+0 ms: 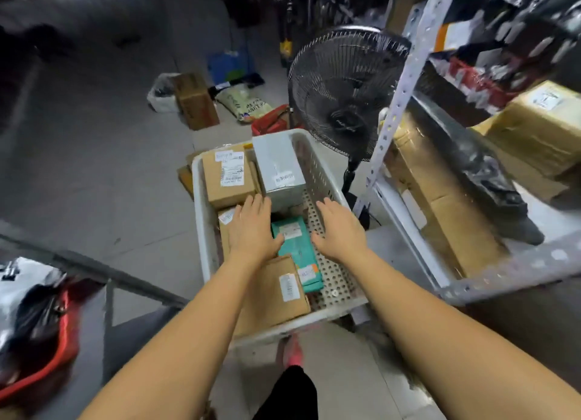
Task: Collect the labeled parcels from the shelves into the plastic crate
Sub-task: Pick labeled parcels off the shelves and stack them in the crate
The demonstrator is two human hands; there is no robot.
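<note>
The fingers (257, 204) of the left hand (251, 231) are stretched out straight and close together, palm down, gripping nothing. The fingers (328, 207) of the right hand (341, 231) are likewise extended and loose, with nothing in them. Both hands hover over the inside of the white plastic crate (198, 184). Between the two thumbs lies a teal parcel (297, 250) with a white label, flat on the perforated crate floor; the left thumb sits at its edge, though whether it touches cannot be told. Just beyond the left fingertips stands a grey-white box (278, 165), and beside it, farther to the left, a labeled brown box (228, 177). Under the left palm another brown parcel (224, 220) is partly hidden. Below the left wrist, toward the person, a larger brown carton (276, 291) with a label leans against the near crate wall. Past the crate's far rim, ahead of the right fingers, stands a black pedestal fan (345, 89). To the right of the right hand rises a metal shelf unit (405, 83) holding a long cardboard box (440, 218), a black plastic bag (478, 171) and a taped tan parcel (540, 127). Far out from the left hand, more boxes and bags (195, 100) sit on the grey floor, and a red basket (50, 344) shows blurred at the near left.
</note>
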